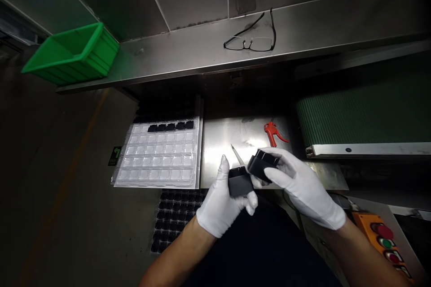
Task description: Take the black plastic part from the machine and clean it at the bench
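My left hand (225, 204), in a white glove, is closed on a black plastic part (240, 184) with a smooth flat face. Close beside it, my right hand (299, 181), gloved too, grips a second black plastic part (262, 164) with a divided top, tilted. Whether the two parts touch I cannot tell. Behind them a slim pointed knife-like tool (237, 154) lies on the metal bench (218, 139). To the left sits a clear blister tray (158, 161) with several black parts (171, 127) in one row and black parts filling its dim far end.
A red air gun (271, 133) lies behind my right hand. At the right is a green conveyor belt (367, 103); below it, an orange button box (384, 240). Glasses (251, 44) and a green bin (72, 56) rest on the shelf (168, 56). Another filled tray (175, 215) sits lower left.
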Tool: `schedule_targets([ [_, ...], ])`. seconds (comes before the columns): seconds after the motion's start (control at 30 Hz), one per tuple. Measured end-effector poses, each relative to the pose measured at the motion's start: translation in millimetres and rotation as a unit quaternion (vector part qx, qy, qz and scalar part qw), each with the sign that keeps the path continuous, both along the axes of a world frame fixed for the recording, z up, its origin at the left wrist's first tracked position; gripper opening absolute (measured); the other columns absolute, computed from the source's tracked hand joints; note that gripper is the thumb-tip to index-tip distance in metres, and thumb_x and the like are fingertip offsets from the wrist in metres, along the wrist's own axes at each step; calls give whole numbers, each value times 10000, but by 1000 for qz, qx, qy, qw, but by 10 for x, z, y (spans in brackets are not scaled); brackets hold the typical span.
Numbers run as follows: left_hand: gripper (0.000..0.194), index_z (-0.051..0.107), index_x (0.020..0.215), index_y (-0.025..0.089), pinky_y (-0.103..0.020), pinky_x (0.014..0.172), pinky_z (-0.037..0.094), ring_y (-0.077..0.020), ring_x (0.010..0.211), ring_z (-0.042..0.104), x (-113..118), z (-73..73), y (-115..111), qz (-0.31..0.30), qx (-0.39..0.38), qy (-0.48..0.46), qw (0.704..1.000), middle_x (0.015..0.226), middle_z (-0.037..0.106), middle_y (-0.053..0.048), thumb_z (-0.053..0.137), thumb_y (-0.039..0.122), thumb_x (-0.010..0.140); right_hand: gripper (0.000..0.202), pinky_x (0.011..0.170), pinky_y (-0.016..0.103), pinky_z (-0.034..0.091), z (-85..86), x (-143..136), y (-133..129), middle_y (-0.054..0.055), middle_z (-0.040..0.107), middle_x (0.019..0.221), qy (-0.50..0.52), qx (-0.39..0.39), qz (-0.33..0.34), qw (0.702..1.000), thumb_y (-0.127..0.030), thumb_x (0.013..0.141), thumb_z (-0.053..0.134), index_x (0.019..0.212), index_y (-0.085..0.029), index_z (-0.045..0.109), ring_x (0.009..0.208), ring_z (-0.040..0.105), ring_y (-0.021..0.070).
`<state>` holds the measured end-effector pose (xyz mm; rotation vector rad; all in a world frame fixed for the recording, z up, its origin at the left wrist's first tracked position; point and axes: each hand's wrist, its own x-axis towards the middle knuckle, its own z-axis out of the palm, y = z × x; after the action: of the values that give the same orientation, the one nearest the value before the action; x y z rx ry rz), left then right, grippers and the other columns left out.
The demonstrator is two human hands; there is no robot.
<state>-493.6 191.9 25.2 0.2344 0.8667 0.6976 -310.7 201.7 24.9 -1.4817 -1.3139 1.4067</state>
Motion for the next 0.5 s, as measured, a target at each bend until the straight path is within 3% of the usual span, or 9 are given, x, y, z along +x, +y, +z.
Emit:
schedule_targets([
  [0.1, 708, 654, 1067, 118, -214, 452, 492, -126, 571, 627, -48, -142, 48, 45, -20, -19, 999, 933, 686, -114, 413, 758, 883, 461, 949, 397, 544, -630, 28, 115, 54, 658, 1176, -103, -29, -49, 993, -508, 965, 580, 1357, -266, 547, 1069, 637, 257],
  [0.23, 746, 627, 1047, 95, -205, 426, 496, -119, 538, 624, -154, -297, 42, 56, -51, 6, 997, 881, 650, -95, 437, 788, 850, 302, 878, 365, 526, -1685, 48, 392, 82, 668, 981, -233, -84, -75, 966, -314, 991, 522, 1240, -152, 577, 910, 646, 234],
  [0.3, 761, 626, 1060, 81, -210, 408, 486, -123, 520, 619, -233, -361, 27, 57, -75, 34, 995, 860, 646, -91, 466, 790, 836, 249, 904, 389, 516, -2062, 41, 553, 94, 650, 1038, -273, -94, -73, 955, -239, 986, 551, 1205, -128, 589, 958, 632, 228],
  [0.4, 778, 622, 1091, 65, -209, 387, 452, -126, 500, 608, -381, -427, 28, 66, -84, 84, 991, 829, 653, -92, 482, 785, 833, 219, 958, 437, 496, -2325, -49, 728, 85, 621, 1122, -319, -93, -61, 941, -225, 989, 599, 1186, -131, 605, 1029, 606, 230],
  [0.5, 747, 602, 1128, 66, -221, 399, 437, -131, 489, 595, -531, -456, 75, 57, -94, 126, 986, 797, 664, -77, 521, 751, 841, 298, 1004, 473, 481, -2266, -167, 782, 103, 577, 1228, -348, -81, -84, 930, -286, 986, 637, 1242, -142, 588, 1109, 574, 253],
])
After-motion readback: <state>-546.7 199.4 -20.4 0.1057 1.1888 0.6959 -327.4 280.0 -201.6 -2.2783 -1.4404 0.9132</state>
